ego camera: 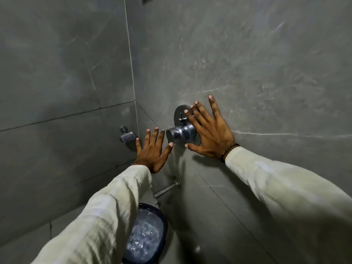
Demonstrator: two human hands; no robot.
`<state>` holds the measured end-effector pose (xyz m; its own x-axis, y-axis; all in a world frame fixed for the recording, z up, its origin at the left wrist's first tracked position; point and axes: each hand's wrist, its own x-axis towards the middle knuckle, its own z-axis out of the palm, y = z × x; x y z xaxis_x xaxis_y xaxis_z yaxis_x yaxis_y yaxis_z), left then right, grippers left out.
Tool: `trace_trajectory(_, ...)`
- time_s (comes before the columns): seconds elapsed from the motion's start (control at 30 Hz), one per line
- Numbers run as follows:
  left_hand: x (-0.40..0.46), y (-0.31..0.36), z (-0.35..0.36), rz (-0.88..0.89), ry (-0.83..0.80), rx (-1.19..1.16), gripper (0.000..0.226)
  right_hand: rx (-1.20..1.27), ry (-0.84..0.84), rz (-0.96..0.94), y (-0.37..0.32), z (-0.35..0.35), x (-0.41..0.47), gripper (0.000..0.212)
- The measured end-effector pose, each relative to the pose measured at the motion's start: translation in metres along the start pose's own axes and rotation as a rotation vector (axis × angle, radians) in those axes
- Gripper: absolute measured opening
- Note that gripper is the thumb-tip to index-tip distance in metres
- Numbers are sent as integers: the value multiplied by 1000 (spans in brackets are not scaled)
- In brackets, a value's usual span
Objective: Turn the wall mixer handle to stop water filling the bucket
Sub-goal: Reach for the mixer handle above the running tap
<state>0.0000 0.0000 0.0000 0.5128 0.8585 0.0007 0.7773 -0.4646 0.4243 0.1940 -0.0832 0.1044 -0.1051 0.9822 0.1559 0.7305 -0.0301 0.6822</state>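
A: Where's the mixer handle?
B: On the grey wall, above the spout and bucket. Bucket's near full and churning.
A: Hands?
B: Left hand just left of the handle, right hand just right of it; both splayed, holding nothing.
A: Grip?
B: Probably rigid, slick chrome; wrap the knob's barrel.

Chrome soap dish on grey tiled wall

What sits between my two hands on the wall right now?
In the head view, the chrome mixer handle juts out between the left hand and right hand; neither hand grasps it.
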Motion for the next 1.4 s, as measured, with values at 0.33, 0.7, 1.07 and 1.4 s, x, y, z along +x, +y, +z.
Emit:
trace_trajectory(0.33,22,12,16,-131,60,-564,58,-333,-46,-6,-17,25,16,107)
trace_trajectory(0.7,32,4,18,-248,-22,-812,35,-388,-36,-24,-23,29,22,107)
trace_trajectory(1.07,25,3,1,-227,36,-564,66,-395,-29,-21,-23,30,22,107)
trace_trajectory(1.4,27,5,3,-227,54,-555,67,-403,-23,-26,-23,29,21,111)
